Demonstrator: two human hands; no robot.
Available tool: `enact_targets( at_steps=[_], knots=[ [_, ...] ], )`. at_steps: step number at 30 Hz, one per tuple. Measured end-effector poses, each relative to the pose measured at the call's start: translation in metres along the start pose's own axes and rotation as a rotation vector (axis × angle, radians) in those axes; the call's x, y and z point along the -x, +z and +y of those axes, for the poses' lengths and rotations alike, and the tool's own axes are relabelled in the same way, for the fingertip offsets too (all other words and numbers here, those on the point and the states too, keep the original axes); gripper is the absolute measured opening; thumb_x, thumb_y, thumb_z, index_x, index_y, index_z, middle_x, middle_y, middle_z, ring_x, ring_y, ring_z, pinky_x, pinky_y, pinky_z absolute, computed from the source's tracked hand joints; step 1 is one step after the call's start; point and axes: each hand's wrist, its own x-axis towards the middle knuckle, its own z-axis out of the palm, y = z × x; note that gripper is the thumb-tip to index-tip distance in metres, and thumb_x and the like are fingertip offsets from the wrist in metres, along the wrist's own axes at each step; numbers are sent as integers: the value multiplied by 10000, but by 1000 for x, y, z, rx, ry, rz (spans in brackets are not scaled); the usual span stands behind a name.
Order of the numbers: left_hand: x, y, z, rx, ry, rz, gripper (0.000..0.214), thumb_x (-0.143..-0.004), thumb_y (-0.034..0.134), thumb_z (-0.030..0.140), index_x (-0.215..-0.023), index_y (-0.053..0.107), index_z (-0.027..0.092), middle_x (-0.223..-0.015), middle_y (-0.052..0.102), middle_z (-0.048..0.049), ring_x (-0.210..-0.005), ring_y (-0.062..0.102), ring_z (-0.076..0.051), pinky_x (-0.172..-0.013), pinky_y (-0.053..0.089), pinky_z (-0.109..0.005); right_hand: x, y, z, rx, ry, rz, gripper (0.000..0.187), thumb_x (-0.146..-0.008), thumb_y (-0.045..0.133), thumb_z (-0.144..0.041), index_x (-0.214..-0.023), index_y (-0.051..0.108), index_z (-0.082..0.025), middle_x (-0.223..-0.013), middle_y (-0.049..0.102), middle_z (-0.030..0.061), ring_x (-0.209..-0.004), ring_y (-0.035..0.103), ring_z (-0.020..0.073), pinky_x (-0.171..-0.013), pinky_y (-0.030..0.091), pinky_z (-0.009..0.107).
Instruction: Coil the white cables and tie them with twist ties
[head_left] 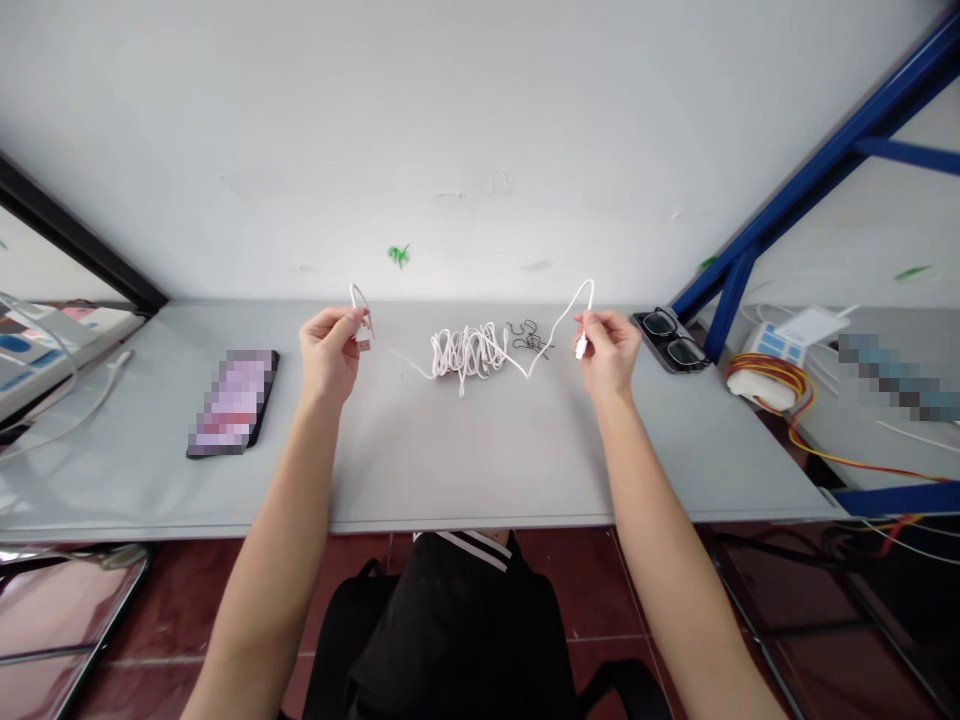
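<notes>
My left hand (330,350) pinches one end of a white USB cable, its flat plug pointing down beneath the fingers. Across from it, my right hand (609,350) grips the other white plug (581,345), above which the cord arches in a loop. Between the hands, a coiled bundle of white cable (469,352) lies on the grey table (465,470). Thin cord runs from the bundle toward each hand. Whether both ends belong to one cable, I cannot tell. Small black twist ties (530,338) lie just right of the bundle.
A phone (232,405) lies at the left. Eyeglasses (675,338) rest on a dark case at the back right, beside a blue metal frame (727,300). Beyond it are a coil of red and yellow wire (795,385) and a white device. The wall stands behind the table.
</notes>
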Motion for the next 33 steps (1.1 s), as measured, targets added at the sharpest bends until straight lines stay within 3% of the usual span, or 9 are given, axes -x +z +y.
enact_targets(
  at_steps=[6, 11, 13, 17, 21, 25, 29, 33],
  knots=[
    [1, -1, -3, -41, 7, -87, 157, -629, 794, 277, -638, 674, 175, -605, 620, 1, -502, 543, -66, -407, 398, -164, 2, 1, 3, 62, -3, -73, 295, -774, 706, -495, -731, 636, -212, -541, 539, -21, -409, 452, 97, -371, 286, 251],
    [4, 0, -4, -81, 29, -192, 319, -684, 797, 295, -981, 694, 235, -621, 640, 18, -470, 536, -77, -420, 397, -188, 4, 1, 1, 100, -11, -114, 325, -794, 704, -446, -1065, 642, -277, -567, 566, -45, -418, 480, 109, -397, 351, 259],
    [6, 3, -6, -97, 18, -220, 343, -689, 798, 301, -1009, 691, 240, -621, 641, 17, -473, 542, -80, -420, 395, -189, 6, 3, -2, 70, 33, -124, 279, -785, 710, -421, -1018, 667, -272, -568, 576, -46, -412, 485, 99, -397, 368, 254],
    [13, 12, -11, -118, -30, -252, 206, -694, 793, 335, -828, 723, 194, -638, 651, -8, -487, 537, -66, -412, 372, -179, 11, 11, -7, 7, 121, -157, 186, -765, 718, -395, -863, 701, -238, -609, 636, -28, -463, 574, 102, -457, 470, 251],
    [23, 23, -16, -87, -89, -258, 179, -711, 768, 341, -798, 743, 186, -660, 669, -26, -578, 599, -99, -472, 430, -197, 15, 16, -8, -17, 184, -199, 212, -784, 684, -418, -863, 703, -223, -752, 732, 18, -651, 704, 158, -555, 551, 269],
    [29, 32, -19, -38, -121, -253, 106, -695, 714, 266, -733, 754, 176, -671, 688, -34, -626, 636, -121, -578, 510, -235, 18, 19, -6, 6, 178, -257, 260, -720, 754, -392, -910, 701, -223, -909, 768, 48, -859, 732, 202, -637, 583, 283],
    [30, 33, -24, -28, -72, -248, 158, -661, 652, 205, -761, 770, 174, -686, 705, -39, -683, 680, -155, -641, 550, -271, 22, 26, -2, 82, 163, -248, 302, -661, 806, -391, -870, 692, -204, -869, 769, 59, -825, 733, 200, -640, 584, 289],
    [32, 30, -28, -207, 52, -255, 240, -642, 739, 194, -879, 776, 189, -790, 750, -56, -766, 716, -182, -713, 584, -297, 27, 32, 3, 132, 108, -193, 278, -673, 792, -411, -813, 704, -187, -798, 757, 55, -723, 723, 182, -603, 572, 285]
  ],
)
